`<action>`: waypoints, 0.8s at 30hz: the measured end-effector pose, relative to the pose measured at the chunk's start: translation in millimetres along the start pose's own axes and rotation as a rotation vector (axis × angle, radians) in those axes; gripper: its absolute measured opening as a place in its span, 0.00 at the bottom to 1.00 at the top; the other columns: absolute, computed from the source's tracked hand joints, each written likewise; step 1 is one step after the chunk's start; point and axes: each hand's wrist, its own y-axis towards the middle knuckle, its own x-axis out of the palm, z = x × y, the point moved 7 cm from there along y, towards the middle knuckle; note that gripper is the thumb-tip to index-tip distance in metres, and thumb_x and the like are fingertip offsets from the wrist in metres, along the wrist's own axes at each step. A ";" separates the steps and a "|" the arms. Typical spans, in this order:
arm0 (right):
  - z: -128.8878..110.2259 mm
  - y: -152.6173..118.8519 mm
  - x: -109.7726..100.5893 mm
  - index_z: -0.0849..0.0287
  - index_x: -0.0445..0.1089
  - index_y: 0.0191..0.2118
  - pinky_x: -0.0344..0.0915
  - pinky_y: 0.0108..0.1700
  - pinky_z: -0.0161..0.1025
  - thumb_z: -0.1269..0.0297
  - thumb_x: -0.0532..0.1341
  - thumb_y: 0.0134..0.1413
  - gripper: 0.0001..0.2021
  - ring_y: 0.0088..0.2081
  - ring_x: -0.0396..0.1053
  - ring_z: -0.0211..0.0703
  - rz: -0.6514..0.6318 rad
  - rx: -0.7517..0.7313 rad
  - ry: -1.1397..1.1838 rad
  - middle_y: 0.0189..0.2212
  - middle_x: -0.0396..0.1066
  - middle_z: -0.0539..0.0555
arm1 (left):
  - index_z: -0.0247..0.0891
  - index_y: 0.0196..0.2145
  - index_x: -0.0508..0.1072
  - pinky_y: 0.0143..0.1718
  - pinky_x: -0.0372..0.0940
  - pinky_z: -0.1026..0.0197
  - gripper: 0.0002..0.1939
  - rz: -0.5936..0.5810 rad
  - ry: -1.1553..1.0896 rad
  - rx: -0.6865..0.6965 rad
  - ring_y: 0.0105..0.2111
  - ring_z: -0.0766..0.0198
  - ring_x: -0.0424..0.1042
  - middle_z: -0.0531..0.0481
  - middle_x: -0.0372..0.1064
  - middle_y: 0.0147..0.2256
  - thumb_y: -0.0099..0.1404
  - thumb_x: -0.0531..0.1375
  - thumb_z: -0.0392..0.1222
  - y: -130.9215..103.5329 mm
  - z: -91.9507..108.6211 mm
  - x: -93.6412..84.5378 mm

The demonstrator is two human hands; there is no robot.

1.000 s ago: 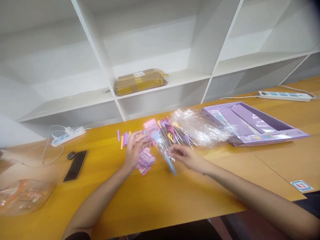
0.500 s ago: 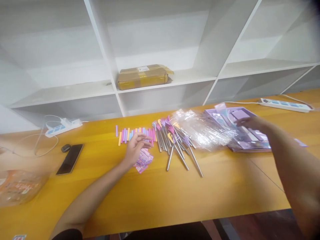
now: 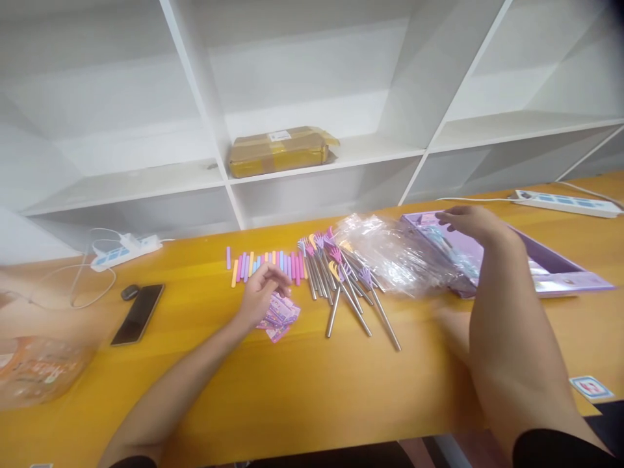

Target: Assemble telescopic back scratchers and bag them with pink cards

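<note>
My left hand [image 3: 264, 292] hovers with loosely curved fingers, apart from one another and holding nothing visible. Under and beside it lie small pink printed cards [image 3: 279, 318], and just behind is a row of coloured sticks [image 3: 242, 265]. Reaching over a shallow purple box [image 3: 550, 250], my right hand [image 3: 465, 222] has bent, spread fingers near its far left corner; no held thing shows. Clear plastic bags [image 3: 390, 253] overlap the box's left side. Between the hands, several metal-rod back scratchers [image 3: 358, 302] with coloured hand-shaped heads lie in a pile.
A phone [image 3: 138, 314], a dark earbud case-like object [image 3: 129, 292] and a power strip [image 3: 127, 252] are at left. Another power strip [image 3: 568, 203] lies at back right. A taped carton [image 3: 279, 153] sits on the shelf. A blurred skin-toned shape [image 3: 453, 331] shows beside my right forearm.
My right hand has moved left and slightly up over the box, its forearm swinging inward. More of the box's right side shows. My left hand's fingers have curled a little more.
</note>
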 end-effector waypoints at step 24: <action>-250.6 -151.0 134.9 0.66 0.67 0.59 0.69 0.54 0.45 0.58 0.56 0.73 0.19 0.53 0.77 0.59 -0.300 -0.525 -0.199 0.52 0.76 0.72 | 0.40 0.30 0.71 0.30 0.64 0.62 0.02 0.158 0.177 0.049 0.25 0.66 0.71 0.52 0.73 0.28 0.62 0.60 0.38 23.2 0.3 -45.4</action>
